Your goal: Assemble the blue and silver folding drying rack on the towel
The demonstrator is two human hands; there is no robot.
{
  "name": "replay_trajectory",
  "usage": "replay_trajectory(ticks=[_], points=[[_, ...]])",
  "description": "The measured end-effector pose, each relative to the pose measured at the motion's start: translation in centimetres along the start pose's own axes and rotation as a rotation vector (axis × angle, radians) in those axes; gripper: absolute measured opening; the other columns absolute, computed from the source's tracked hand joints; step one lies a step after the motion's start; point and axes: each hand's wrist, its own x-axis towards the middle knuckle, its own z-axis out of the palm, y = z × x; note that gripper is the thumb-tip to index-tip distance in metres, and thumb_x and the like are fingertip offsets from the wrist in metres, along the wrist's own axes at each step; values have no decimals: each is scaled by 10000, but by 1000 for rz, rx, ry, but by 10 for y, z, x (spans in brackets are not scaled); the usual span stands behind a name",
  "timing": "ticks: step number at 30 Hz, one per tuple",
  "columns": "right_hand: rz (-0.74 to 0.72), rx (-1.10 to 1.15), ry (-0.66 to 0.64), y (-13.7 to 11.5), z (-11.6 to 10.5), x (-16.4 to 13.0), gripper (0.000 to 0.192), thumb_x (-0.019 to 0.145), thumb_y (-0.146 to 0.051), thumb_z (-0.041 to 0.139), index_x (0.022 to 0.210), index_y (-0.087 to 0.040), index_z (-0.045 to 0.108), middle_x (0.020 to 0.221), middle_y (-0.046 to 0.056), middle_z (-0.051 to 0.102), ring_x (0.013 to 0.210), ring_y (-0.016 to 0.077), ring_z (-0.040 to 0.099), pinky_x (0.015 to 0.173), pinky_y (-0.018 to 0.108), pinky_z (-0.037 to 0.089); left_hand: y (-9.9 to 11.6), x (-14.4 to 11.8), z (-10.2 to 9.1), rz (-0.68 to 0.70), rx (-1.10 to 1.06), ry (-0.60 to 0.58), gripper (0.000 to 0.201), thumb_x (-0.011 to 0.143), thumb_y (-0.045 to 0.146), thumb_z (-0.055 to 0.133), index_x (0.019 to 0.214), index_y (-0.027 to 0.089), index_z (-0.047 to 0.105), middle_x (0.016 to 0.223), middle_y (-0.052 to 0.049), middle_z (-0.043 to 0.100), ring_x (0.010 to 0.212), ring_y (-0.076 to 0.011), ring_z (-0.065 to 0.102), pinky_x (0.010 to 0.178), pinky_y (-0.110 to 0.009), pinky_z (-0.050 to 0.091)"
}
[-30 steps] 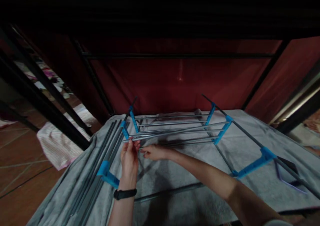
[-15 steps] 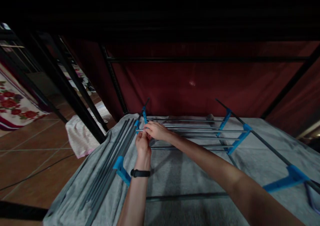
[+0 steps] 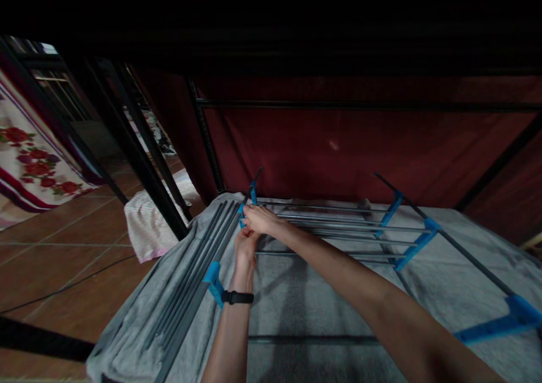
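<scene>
A rack of thin metal rods [image 3: 334,225] joined by blue plastic connectors [image 3: 415,245] lies on a grey cloth [image 3: 296,309]. My left hand [image 3: 246,246], with a black band on the wrist, is pinched on the left end of a rod just below a blue connector [image 3: 242,212]. My right hand [image 3: 261,219] is closed over the same rod end at that connector, the two hands touching. How the rod end meets the connector is hidden by my fingers.
Several loose grey rods [image 3: 199,276] lie on the left part of the cloth. A dark red fabric wall [image 3: 339,146] with black frame poles [image 3: 127,146] stands behind. At the left are a tiled floor [image 3: 51,253], a pale cloth [image 3: 146,225] and a flowered fabric [image 3: 29,168].
Both hands moved up from the nearer rods to the far left blue connector and closed on a rod end there. The view shifted left.
</scene>
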Motion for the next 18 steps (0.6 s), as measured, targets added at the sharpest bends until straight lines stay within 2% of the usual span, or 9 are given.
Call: replay_trajectory(ticks=[3, 6, 8, 10, 15, 18], points=[[-23, -6, 4, 1, 6, -3, 269, 1069, -231, 493, 1298, -129, 590, 1342, 172, 674, 1162, 255, 704, 944, 353, 562, -2, 4, -1, 70, 98, 168, 288, 608, 216, 835, 770, 216, 597, 790, -9, 627, 860, -246, 631, 872, -423, 537], [-34, 1, 31, 3, 10, -6, 255, 1084, -213, 437, 1280, -152, 590, 1331, 156, 675, 1167, 239, 700, 970, 354, 555, -1, 7, 4, 146, 135, 284, 398, 609, 157, 829, 935, 210, 607, 1031, -63, 652, 1068, -296, 634, 1043, -491, 494], [-41, -6, 42, 4, 12, -8, 254, 1093, -237, 429, 1278, -166, 588, 1329, 147, 675, 1173, 240, 697, 983, 361, 553, 0, 6, 6, 178, 126, 296, 520, 617, 149, 829, 1086, 190, 609, 1192, -110, 642, 1131, -310, 637, 1066, -506, 492], [-49, -18, 40, 4, 11, -10, 257, 1094, -259, 440, 1289, -167, 581, 1333, 143, 672, 1180, 244, 695, 982, 361, 556, 0, 5, 5, 209, 130, 265, 574, 629, 148, 830, 1159, 182, 611, 1252, -134, 640, 1166, -324, 642, 1077, -512, 494], [-61, -24, 39, 3, 8, -12, 246, 1083, -273, 494, 1287, -171, 588, 1319, 133, 689, 1168, 248, 705, 965, 357, 562, 1, 8, -3, 245, 275, 230, 413, 722, 153, 776, 1116, 183, 659, 1206, -149, 695, 1297, -388, 598, 1187, -579, 394], [-54, -19, 41, 3, 7, -12, 235, 1092, -272, 475, 1269, -192, 607, 1304, 115, 708, 1150, 240, 714, 952, 352, 560, 6, 19, 0, 269, 292, 196, 316, 795, 136, 680, 1104, 198, 676, 1183, -133, 717, 1280, -349, 619, 1202, -540, 402]])
